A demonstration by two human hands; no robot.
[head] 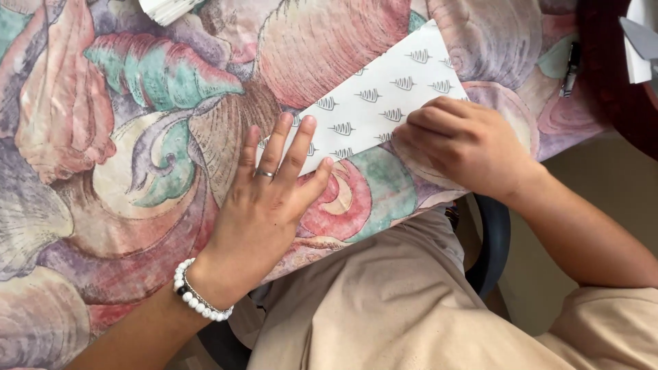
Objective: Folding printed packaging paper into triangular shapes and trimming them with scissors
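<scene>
On shell-patterned surface (103,171), white patterned paper (384,96) lay flat near front edge. Left hand (264,205) — fingers spread, grasping nothing — pressed lower left edge. Right hand (466,144), fingers curled, pushed down on right edge, seemingly creasing fold. Judged step: flattening crease; next move needed firm, even pressure along fold. No containers were visible.
</scene>
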